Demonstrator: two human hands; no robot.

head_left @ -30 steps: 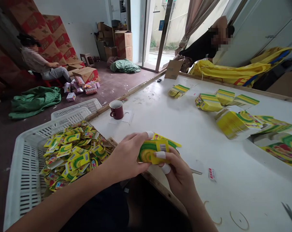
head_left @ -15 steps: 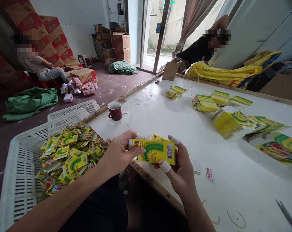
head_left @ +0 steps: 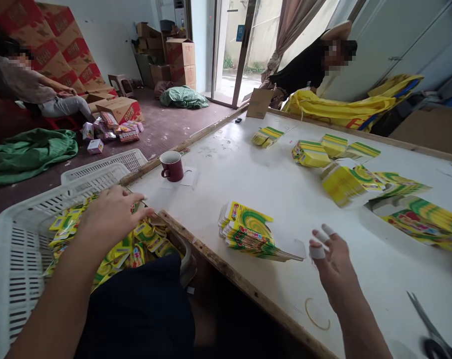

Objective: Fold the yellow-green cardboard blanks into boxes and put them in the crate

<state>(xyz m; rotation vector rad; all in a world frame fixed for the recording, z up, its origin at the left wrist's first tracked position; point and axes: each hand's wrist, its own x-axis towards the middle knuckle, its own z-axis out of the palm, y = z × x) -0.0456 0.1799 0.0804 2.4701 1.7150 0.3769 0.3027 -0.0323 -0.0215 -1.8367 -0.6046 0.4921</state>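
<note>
My left hand (head_left: pixel 112 214) is over the white plastic basket (head_left: pixel 18 219), its fingers stretched out above a heap of small yellow-green cartons (head_left: pixel 117 254). Nothing shows in it, though its palm is hidden. A fanned stack of flat yellow-green cartons (head_left: pixel 250 232) lies on the white table (head_left: pixel 226 189) between my two hands. Just right of that stack, my right hand (head_left: pixel 333 259) is held above the table with fingers apart and white tape on several fingertips. It holds nothing. A rubber band (head_left: pixel 316 316) lies near my right wrist.
A maroon mug (head_left: pixel 171 167) stands by the table's left edge. More carton stacks (head_left: pixel 353 182) spread along the far right. Scissors (head_left: pixel 431 324) lie at the near right. One person (head_left: pixel 42 85) sits at the far left; another (head_left: pixel 304 72) leans beyond the table.
The yellow-green carton has left my hands. My left hand has moved left over the basket, and my right hand has moved right. The carton stack now shows on the table.
</note>
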